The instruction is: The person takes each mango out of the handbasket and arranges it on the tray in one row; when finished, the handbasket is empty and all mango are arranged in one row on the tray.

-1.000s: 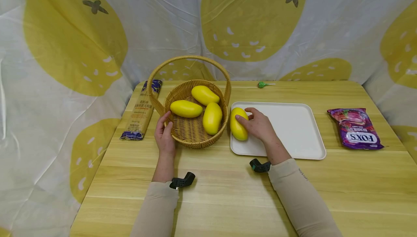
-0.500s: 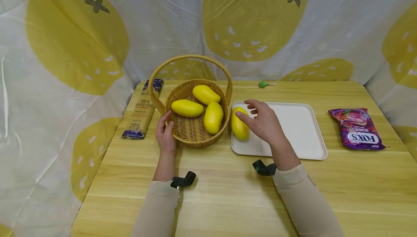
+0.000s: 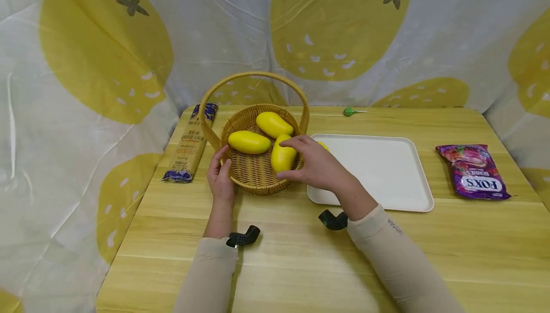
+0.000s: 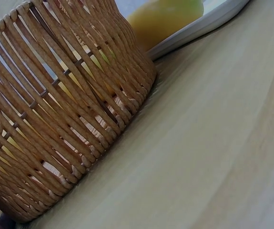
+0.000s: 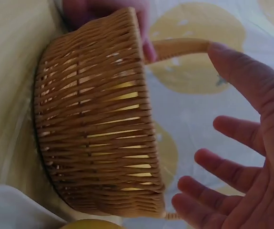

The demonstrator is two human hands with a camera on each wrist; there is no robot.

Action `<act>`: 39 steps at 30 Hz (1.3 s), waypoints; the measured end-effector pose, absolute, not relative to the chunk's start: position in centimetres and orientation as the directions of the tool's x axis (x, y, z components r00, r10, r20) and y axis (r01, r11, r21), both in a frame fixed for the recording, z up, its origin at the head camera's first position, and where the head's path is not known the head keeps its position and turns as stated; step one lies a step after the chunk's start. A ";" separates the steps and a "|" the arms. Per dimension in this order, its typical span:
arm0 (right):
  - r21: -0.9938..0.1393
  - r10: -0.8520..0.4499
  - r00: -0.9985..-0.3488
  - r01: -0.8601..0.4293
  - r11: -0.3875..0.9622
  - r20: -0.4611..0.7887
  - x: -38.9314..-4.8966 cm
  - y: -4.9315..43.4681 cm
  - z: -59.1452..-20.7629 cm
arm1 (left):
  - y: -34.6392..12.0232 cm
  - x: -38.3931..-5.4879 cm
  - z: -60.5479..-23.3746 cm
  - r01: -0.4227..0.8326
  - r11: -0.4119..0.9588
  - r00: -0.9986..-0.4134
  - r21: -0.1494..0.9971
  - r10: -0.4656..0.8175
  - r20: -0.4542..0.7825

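A round wicker basket (image 3: 258, 186) with a tall arched handle stands on the table, three yellow mangoes (image 3: 249, 142) inside it. My left hand (image 3: 221, 181) grips its left rim; in the right wrist view, those fingers (image 5: 148, 50) reach over the edge. Over the basket's right rim hovers my right hand (image 3: 320, 167), fingers spread and holding nothing, near the rightmost mango (image 3: 281, 158). In the right wrist view its thumb and fingertips (image 5: 203, 155) are apart from the basket. Another mango (image 3: 323, 145) lies on the white tray (image 3: 382, 174), mostly hidden behind the right hand.
Left of the basket lies a pack of spaghetti (image 3: 186, 150). A green-wrapped lollipop (image 3: 350, 112) is near the table's back edge. At the far right rests a purple candy bag (image 3: 474, 172). Lemon-print cloth (image 3: 240, 26) hangs behind the table.
My right hand has let go of the mango on the tray, lifted off it and moved left to the basket's right rim. My left hand stays on the basket.
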State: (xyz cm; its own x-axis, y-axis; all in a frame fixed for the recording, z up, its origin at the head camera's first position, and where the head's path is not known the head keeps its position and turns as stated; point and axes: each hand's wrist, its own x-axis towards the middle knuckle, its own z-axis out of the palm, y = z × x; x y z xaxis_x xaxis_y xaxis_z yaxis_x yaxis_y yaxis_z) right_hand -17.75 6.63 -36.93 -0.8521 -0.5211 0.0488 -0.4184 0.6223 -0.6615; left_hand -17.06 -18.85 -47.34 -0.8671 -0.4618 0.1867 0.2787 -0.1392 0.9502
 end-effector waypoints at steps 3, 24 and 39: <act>-0.593 -0.573 -0.819 -0.468 0.656 0.013 -19.0 5.4 -37.0 | -18.8 -17.1 -47.4 0.293 -0.146 -0.865 0.945 -0.460 0.197; -0.376 -0.646 -0.726 -0.545 0.749 -0.236 -23.5 1.6 -37.6 | -19.1 -17.1 -47.4 0.321 -0.157 -0.868 0.934 -0.443 0.224; -0.398 -0.652 -0.704 -0.533 0.747 -0.281 -23.3 1.5 -38.0 | -19.2 -17.1 -47.4 0.302 -0.134 -0.870 0.944 -0.444 0.215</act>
State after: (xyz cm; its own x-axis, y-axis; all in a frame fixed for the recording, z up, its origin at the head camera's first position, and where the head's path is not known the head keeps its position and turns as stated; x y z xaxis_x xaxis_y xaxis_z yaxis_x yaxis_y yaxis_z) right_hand -23.32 1.52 -37.98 -0.7040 -0.6523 -0.2809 -0.5331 0.7467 -0.3978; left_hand -17.12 -19.17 -47.41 -0.8698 -0.4438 0.2154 0.3020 -0.1337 0.9439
